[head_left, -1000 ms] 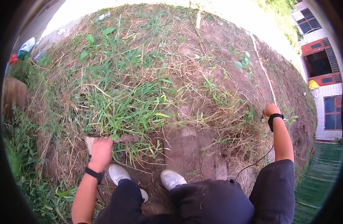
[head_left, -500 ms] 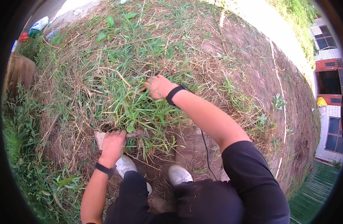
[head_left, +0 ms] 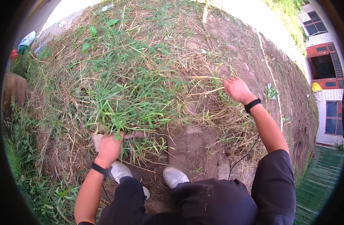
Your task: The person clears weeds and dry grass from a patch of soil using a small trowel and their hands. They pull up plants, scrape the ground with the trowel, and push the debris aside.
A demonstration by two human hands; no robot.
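Nearest the camera are the person's bent knees in dark trousers and two white shoes planted on a patch of bare brown soil, a crouch that brings both arms within reach of the growth ahead.

Just beyond the shoes, the left hand is closed around the pale handle of a hand tool (its working end looks rusty and lies flat along the ground, half hidden by blades). The tool sits at the very foot of the green grass clump, probably because that is where the stems meet the soil. The clump rises directly above and beyond that grip, its lowest blades drooping over the knuckles.

Farther out and to the right, the right hand, a dark band at its wrist, has its fingers curled into dry yellow straw stalks; it seems to be gripping a few, though the hold itself is partly hidden. This hand is well apart from the tool, at the right edge of the green clump.

Beyond lie more weeds, then a pale path.
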